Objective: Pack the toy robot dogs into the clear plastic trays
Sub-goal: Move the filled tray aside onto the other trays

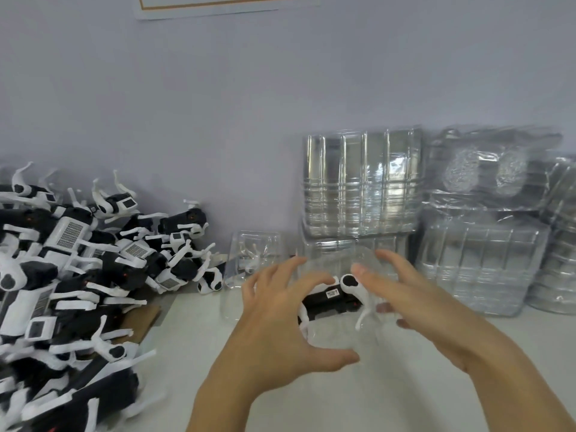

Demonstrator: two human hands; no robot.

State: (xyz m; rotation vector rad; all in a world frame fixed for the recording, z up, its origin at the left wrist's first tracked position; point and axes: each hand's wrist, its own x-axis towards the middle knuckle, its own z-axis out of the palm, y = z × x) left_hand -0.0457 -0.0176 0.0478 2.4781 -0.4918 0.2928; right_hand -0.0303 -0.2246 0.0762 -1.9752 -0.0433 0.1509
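A plain, pale lavender-grey wall point(218, 104) fills the upper half of the scene, lit evenly by soft, diffuse light. The lower edge of a white paper notice point(224, 6) with a thin orange-brown border hangs at the top of the wall. Below, a white bench point(311, 400) runs back to meet the wall's base.

My left hand point(280, 313) covers the toy dog's point(330, 299) back end. The dog pile point(62, 275) runs off the left edge. Whether my fingers touch the clear tray point(367, 263), I can't tell.
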